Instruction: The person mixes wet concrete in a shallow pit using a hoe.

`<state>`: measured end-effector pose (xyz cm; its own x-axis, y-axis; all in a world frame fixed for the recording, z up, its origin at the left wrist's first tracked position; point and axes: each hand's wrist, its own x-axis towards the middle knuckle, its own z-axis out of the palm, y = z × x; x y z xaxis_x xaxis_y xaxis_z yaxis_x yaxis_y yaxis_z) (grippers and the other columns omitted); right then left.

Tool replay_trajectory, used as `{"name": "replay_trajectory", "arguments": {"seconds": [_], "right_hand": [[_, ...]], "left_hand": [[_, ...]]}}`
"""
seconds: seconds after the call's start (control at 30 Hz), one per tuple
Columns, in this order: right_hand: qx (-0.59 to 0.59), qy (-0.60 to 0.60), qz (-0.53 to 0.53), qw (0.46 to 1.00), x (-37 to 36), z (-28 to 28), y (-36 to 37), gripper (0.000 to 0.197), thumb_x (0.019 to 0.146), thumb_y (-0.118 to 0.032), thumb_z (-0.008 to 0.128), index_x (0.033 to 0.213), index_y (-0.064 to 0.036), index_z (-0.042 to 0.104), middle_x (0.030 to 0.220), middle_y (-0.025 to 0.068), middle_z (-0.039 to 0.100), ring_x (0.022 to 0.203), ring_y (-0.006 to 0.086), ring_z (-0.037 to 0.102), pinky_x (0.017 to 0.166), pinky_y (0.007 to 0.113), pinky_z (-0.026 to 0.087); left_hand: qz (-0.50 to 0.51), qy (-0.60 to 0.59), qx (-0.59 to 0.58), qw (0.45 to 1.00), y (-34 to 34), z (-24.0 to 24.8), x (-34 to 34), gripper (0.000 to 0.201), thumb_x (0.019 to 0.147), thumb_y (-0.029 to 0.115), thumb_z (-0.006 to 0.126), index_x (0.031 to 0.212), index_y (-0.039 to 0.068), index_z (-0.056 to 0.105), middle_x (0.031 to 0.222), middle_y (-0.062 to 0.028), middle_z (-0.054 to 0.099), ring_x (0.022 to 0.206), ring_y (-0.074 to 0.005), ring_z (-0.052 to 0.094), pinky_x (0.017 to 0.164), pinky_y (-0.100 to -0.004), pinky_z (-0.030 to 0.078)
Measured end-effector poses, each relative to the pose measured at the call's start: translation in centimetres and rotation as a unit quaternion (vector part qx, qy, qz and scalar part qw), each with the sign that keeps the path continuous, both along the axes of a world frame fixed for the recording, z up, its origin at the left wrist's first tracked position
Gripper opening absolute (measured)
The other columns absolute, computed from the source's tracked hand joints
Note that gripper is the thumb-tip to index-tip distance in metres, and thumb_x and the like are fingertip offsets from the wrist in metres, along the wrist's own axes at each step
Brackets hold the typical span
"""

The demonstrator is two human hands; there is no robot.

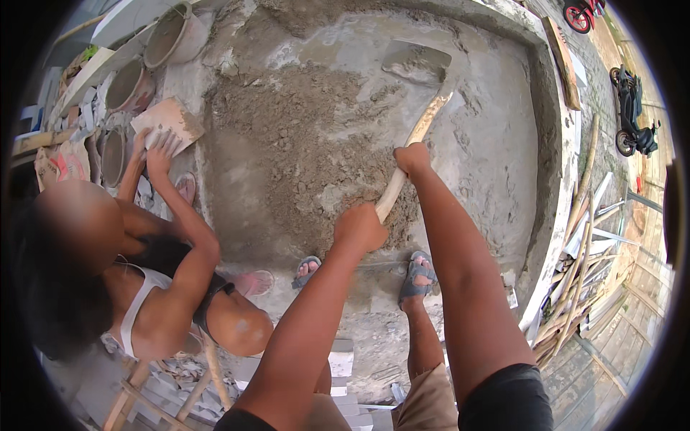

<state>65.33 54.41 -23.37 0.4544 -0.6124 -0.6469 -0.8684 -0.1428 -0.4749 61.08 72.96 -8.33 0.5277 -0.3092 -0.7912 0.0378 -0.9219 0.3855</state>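
Both my hands grip the pale wooden handle (425,122) of a hoe. My left hand (361,228) is closed around its near end, and my right hand (412,159) is wrapped around it farther up. At the far end, the hoe's wide metal blade (424,60) lies in wet grey mortar, partly coated with it. A heap of brown, crumbly sand mix (295,129) spreads to the left of the handle, within a shallow walled bed. My sandalled feet stand at the near edge of this mix.
At the left a co-worker (154,287) squats, hands on a mortar-smeared square tile (172,122). Several buckets (129,86) line the far left. A low concrete wall (543,165) bounds the right, with wooden poles (575,287) and a parked motorbike (627,108) beyond.
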Motion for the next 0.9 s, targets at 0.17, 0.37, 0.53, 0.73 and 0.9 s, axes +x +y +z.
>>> {"name": "replay_trajectory", "arguments": {"seconds": [0.17,0.37,0.53,0.73,0.9], "right_hand": [[0.139,-0.023,-0.2,0.97,-1.0,3.1,3.3,0.021,0.08,-0.001,0.06,0.092,0.0141,0.052,0.069,0.0161,0.056,0.054,0.0331,0.064,0.041,0.043,0.054],[0.238,-0.01,-0.235,0.942,-8.4,2.4,9.7,0.011,0.083,0.003,0.055,0.089,0.0069,0.047,0.065,0.013,0.053,0.045,0.0248,0.056,0.039,0.041,0.051],[0.223,-0.003,-0.228,0.948,-16.2,6.2,17.4,0.028,0.079,0.005,0.059,0.098,0.0025,0.039,0.065,0.0121,0.051,0.042,0.0239,0.054,0.034,0.039,0.047],[-0.055,-0.159,0.024,0.985,-24.4,12.2,23.8,0.042,0.077,0.007,0.058,0.109,0.0002,0.031,0.082,0.0175,0.052,0.044,0.023,0.056,0.037,0.036,0.048],[0.131,-0.108,-0.176,0.97,-16.8,16.4,10.5,0.045,0.079,0.009,0.057,0.111,-0.0025,0.029,0.078,0.0151,0.051,0.042,0.021,0.054,0.035,0.033,0.046]], "left_hand": [[0.012,0.083,0.036,0.996,5.4,4.2,-5.2,0.037,0.074,0.021,0.069,0.104,0.001,0.064,0.095,-0.0235,0.068,0.094,-0.0392,0.066,0.084,-0.0463,0.052],[0.046,0.103,0.072,0.991,12.6,9.1,-13.3,0.042,0.071,0.028,0.073,0.102,0.002,0.064,0.088,-0.0241,0.068,0.087,-0.0398,0.067,0.079,-0.0469,0.053],[0.045,0.165,0.161,0.972,17.9,13.9,-19.9,0.045,0.069,0.031,0.073,0.105,0.004,0.064,0.083,-0.0236,0.068,0.083,-0.0396,0.068,0.077,-0.0481,0.054],[-0.024,0.093,0.187,0.978,29.0,16.1,-32.8,0.062,0.078,0.058,0.067,0.12,0.013,0.058,0.084,-0.0177,0.07,0.074,-0.0363,0.069,0.072,-0.0501,0.054],[0.071,0.106,0.05,0.991,16.7,14.0,-25.8,0.04,0.07,0.033,0.073,0.099,0.007,0.064,0.081,-0.0181,0.069,0.079,-0.0371,0.068,0.074,-0.0466,0.054]]}}
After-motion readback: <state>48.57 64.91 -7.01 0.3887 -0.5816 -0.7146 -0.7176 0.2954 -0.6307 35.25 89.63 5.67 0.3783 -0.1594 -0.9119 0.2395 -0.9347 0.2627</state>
